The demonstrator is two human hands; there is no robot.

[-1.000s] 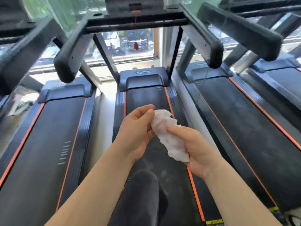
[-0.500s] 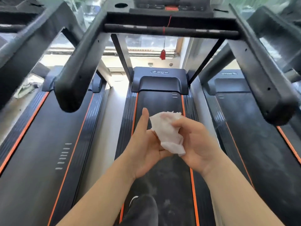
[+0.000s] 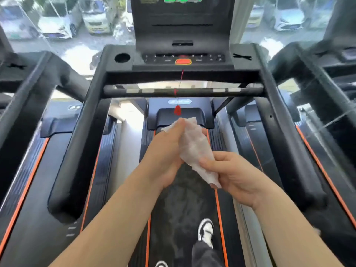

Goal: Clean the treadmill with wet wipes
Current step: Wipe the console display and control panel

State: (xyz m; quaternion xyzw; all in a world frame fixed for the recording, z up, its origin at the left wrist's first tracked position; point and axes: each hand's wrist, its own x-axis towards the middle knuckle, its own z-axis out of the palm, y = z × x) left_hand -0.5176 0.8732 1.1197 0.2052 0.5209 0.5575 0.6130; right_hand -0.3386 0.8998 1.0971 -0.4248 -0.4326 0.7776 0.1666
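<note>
On the middle treadmill (image 3: 96, 78), head view only: person stands on the belt (image 3: 179, 209), one shoe (image 3: 205, 230) visible. Both hands are raised over the belt, below the crossbar (image 3: 183, 91). The wet wipe (image 3: 194, 149) is stretched between them, crumpled, touching no treadmill surface. Left hand (image 3: 163, 157) is seen from the back, fingers fairly straight, pinching the wipe's upper end. Right hand (image 3: 237, 176) has thumb and curled fingers closed on the lower end. No wiping started yet, by the look of it.

Risks, as judgement:
- Pulling the ends apart too hard could tear the thin wipe.
- A loose pinch could drop it on the dusty belt.
- The display looks lit, so wiping the console (image 3: 183, 58) could press a button and start the belt underfoot.
- The red safety clip (image 3: 177, 110) hangs on its cord near the hands and could snag.
</note>
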